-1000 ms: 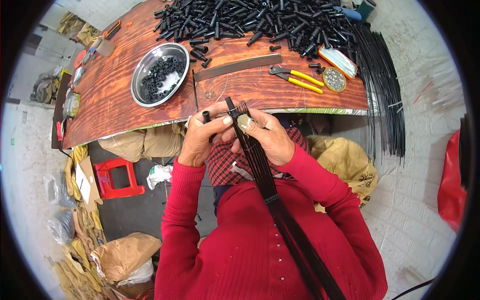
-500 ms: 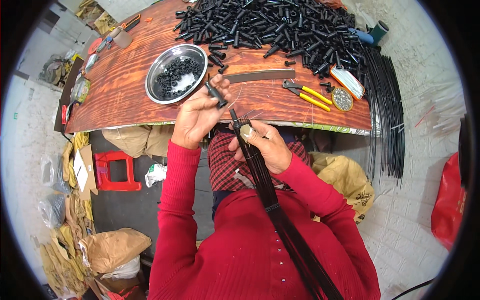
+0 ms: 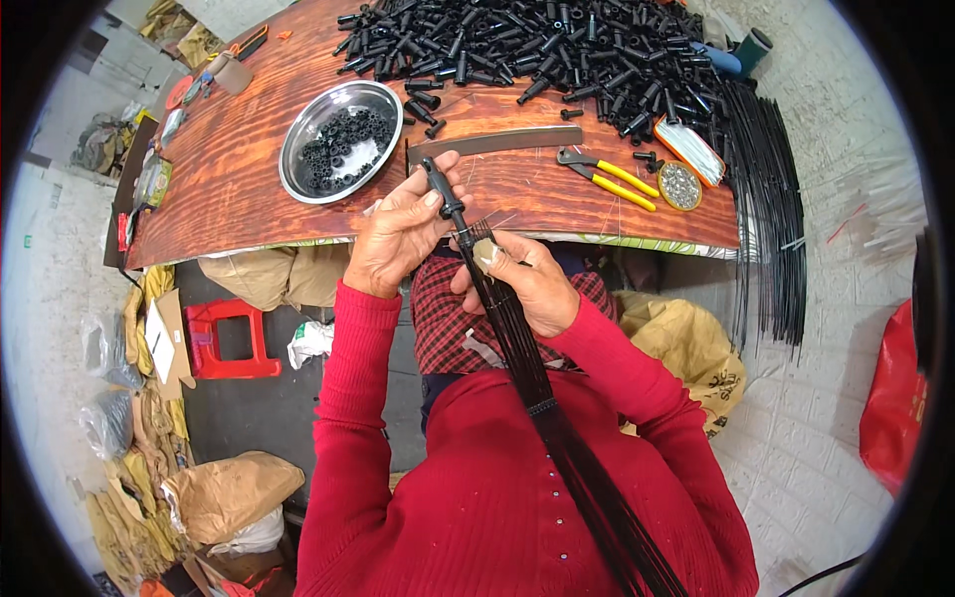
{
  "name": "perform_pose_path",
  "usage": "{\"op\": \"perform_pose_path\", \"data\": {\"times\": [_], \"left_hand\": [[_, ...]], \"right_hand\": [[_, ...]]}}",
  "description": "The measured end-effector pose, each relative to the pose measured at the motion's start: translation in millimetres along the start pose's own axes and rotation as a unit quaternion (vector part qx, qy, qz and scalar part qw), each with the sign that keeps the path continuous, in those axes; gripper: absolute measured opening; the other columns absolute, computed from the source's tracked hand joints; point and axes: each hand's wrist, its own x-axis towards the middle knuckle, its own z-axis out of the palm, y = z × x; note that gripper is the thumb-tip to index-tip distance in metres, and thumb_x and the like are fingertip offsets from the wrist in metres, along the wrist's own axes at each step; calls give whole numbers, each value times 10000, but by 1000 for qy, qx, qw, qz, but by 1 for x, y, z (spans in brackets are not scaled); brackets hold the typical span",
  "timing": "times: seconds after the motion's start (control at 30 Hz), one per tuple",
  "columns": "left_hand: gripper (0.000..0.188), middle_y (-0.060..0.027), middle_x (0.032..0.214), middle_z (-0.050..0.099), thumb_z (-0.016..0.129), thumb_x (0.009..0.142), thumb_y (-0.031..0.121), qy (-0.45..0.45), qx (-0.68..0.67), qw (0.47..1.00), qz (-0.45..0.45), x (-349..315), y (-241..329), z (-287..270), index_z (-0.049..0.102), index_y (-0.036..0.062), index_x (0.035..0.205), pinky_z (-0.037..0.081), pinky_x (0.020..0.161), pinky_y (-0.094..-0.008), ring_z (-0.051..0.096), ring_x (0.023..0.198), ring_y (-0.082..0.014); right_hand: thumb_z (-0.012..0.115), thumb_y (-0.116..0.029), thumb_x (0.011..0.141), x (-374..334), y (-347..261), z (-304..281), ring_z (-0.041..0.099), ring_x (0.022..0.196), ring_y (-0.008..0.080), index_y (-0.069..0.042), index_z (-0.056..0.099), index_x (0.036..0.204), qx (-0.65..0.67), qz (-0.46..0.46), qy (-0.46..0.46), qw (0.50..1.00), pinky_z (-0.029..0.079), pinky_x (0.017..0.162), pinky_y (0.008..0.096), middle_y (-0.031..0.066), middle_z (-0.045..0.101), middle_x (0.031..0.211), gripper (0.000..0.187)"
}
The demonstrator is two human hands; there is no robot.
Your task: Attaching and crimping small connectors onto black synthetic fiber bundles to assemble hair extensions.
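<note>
**Black cap meeting the tip of the rod bundle, at the near edge of the table**

The left hand [image 3: 398, 239] is pinching a small black tubular cap [image 3: 441, 189] between thumb and fingertips, fingers closed tight on it. The cap is sitting tilted, its lower end touching the top of a bundle of thin black rods [image 3: 517, 338]; whether a rod tip is already inside the cap is not resolvable from this view.

The right hand [image 3: 522, 284] is wrapping around the bundle just below its fanned tips, thumb pressing on top, a firm closed grip. The bundle is running from that hand back over the red sweater and out at the lower edge, with a dark band [image 3: 540, 406] circling it partway down.

Both hands are working just near of the wooden table [image 3: 229, 189], over the person's lap.

On the table: a round metal dish [image 3: 341, 141] holding small black rings is lying left of the hands. A flat dark metal strip [image 3: 492, 142] is lying just beyond the cap. Yellow-handled pliers [image 3: 607, 179] are resting to the right, beside a small round tin [image 3: 680, 185] of shiny bits. A large heap of black caps [image 3: 537, 45] is covering the far side. A sheaf of long black rods [image 3: 766, 199] is hanging off the right edge.
</note>
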Motion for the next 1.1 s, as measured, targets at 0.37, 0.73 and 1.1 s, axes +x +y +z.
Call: {"op": "perform_pose_path", "data": {"times": [0.37, 0.73, 1.1], "left_hand": [[569, -137, 1243, 609, 618, 927, 50, -22, 78, 997, -10, -9, 1, -2, 391, -37, 1442, 523, 960, -365, 617, 1140, -248], [596, -118, 1179, 620, 656, 927, 131, -43, 147, 988, 23, -12, 0, -2, 393, -43, 1432, 542, 898, -322, 627, 1112, -233], [533, -98, 1128, 617, 679, 912, 134, -70, 97, 992, 42, -10, -10, -14, 439, -20, 1363, 543, 862, -315, 622, 1104, -241]], "right_hand": [[550, -293, 1007, -1, -1, 1, 682, 726, 169, 19, 515, 1246, -2, 6, -1, 1000, 579, 671, 275, 147, 684, 931, 394], [537, -270, 1013, 0, 0, 3, 682, 725, 166, 18, 517, 1248, -12, 21, -2, 1000, 578, 671, 273, 152, 685, 933, 373], [546, -289, 1009, -2, -3, 4, 680, 721, 163, 25, 517, 1232, -9, 20, -11, 1000, 575, 656, 270, 152, 686, 934, 386]]}}
